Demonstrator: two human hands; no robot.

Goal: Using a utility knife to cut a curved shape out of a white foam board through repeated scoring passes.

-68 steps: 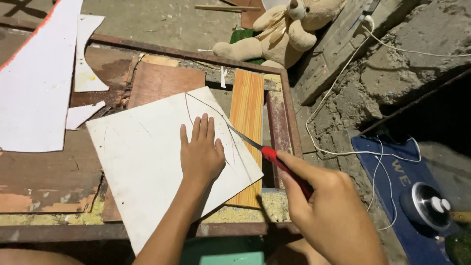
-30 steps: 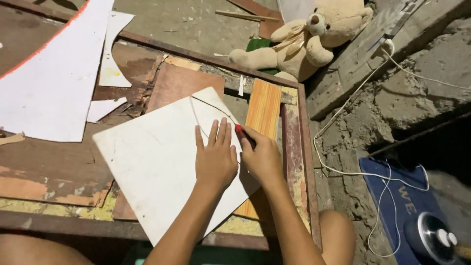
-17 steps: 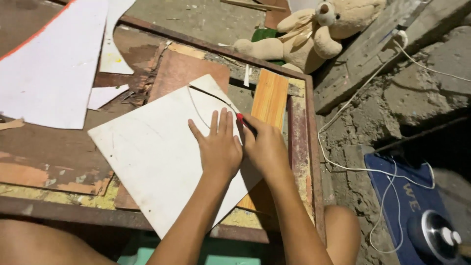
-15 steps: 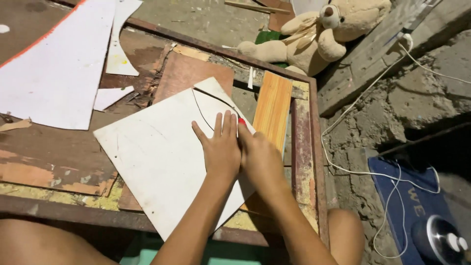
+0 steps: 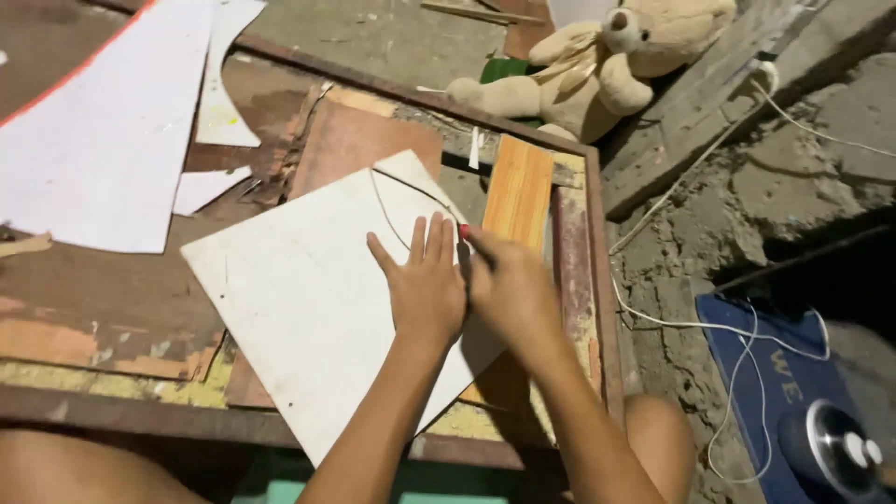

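Pressing flat with spread fingers, the left hand [image 5: 425,289] holds the white board [image 5: 317,299] at frame centre. The right hand [image 5: 509,285] grasps a red-tipped tool [image 5: 464,231] on the curved line [image 5: 397,191]; part looks scored, the rest remains. Since 2.3 seconds ago this hand moved up beside the left.

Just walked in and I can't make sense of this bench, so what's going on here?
A person presses the left hand flat on a white board lying on a worn wooden table. The right hand grips a red-handled tool right beside it, at a curved line marked on the board. White offcuts lie to the left, and a teddy bear sits beyond the table.
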